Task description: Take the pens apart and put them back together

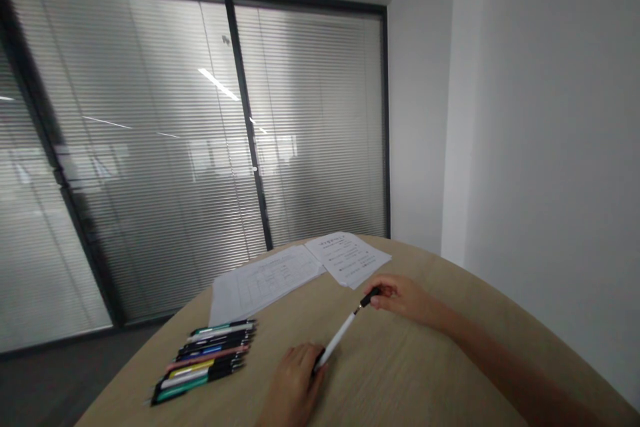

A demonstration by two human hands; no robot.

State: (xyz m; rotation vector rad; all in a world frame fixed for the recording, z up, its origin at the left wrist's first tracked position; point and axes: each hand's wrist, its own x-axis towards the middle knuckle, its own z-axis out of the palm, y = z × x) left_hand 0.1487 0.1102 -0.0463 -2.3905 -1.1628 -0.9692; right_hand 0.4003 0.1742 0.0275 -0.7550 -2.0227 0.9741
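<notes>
My left hand (294, 380) is closed around the lower end of a white pen (339, 337), which slants up and to the right just over the table. At the pen's far end, my right hand (400, 299) pinches a black pen piece (369, 297) between thumb and fingers. A thin metallic bit shows between the white barrel and this black piece; whether the two are joined I cannot tell. To the left of my left hand lies a row of several pens (204, 359) in green, white, black, blue, pink and yellow, slightly blurred.
Printed sheets (265, 280) lie on the round wooden table (425, 373) beyond the pens, with another printed sheet (347, 259) beside them near the far edge. Behind stands a glass partition (160, 147) with blinds, and a white wall (550, 113) rises at the right.
</notes>
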